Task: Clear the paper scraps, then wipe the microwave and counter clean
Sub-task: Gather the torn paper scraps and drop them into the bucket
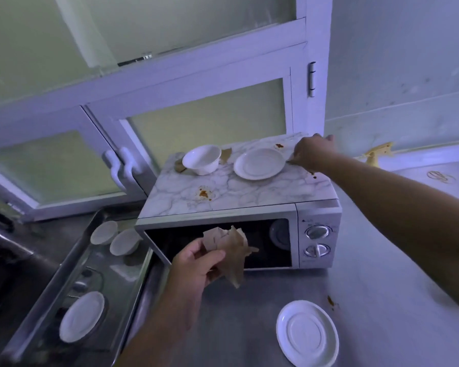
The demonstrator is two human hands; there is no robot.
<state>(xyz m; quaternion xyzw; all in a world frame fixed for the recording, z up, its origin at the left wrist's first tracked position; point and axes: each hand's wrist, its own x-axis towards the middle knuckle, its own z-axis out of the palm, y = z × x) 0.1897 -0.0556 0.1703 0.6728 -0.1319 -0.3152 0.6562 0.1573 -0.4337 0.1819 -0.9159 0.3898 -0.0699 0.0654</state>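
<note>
**Scraps in hand, more on the microwave**

The left hand (196,263) grips a bunch of brown paper scraps (231,247) before the microwave (239,207). The right hand (312,152) reaches to its back right corner, fingers curled; whether they pinch anything cannot be told. On top, scraps (225,154) lie beside an empty bowl (202,158) and empty plate (260,162), among brown stains (204,193). Another plate (306,332) sits on the counter (249,327).

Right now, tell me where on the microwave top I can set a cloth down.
The front strip of the microwave top is bare marble, bordered by the brown stain on the left and the plate behind. The back is crowded: bowl, paper scraps, plate, and the right hand at the far corner.
</note>
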